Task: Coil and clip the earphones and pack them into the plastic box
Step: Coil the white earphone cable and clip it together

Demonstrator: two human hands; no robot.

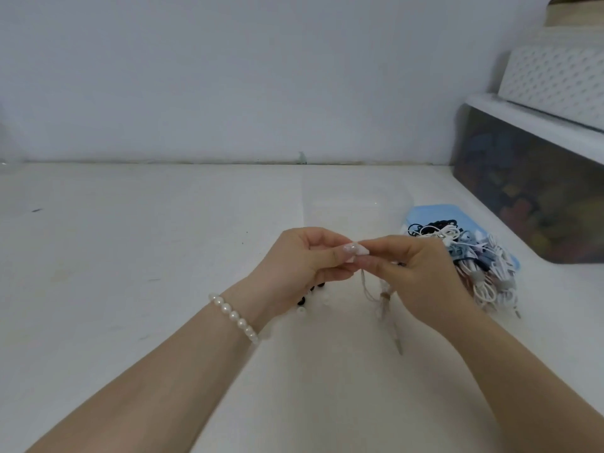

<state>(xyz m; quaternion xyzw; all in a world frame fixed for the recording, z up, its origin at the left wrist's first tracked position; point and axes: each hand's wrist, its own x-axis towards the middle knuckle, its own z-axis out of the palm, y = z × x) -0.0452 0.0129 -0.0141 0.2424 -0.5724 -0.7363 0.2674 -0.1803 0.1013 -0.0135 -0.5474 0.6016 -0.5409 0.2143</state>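
Both forearms come in from the bottom corners and meet around the middle, wrists pretty much level. Left hand (300,256) has its fingers (330,261) curled in, thumb and forefinger pinched together at the tips (long pale nails, glittery). Right hand (421,273) mirrors it, back of the hand up, fingers bent and pinching right against the left fingertips. The two hands touch at the pinch, held above the tabletop (130,256).
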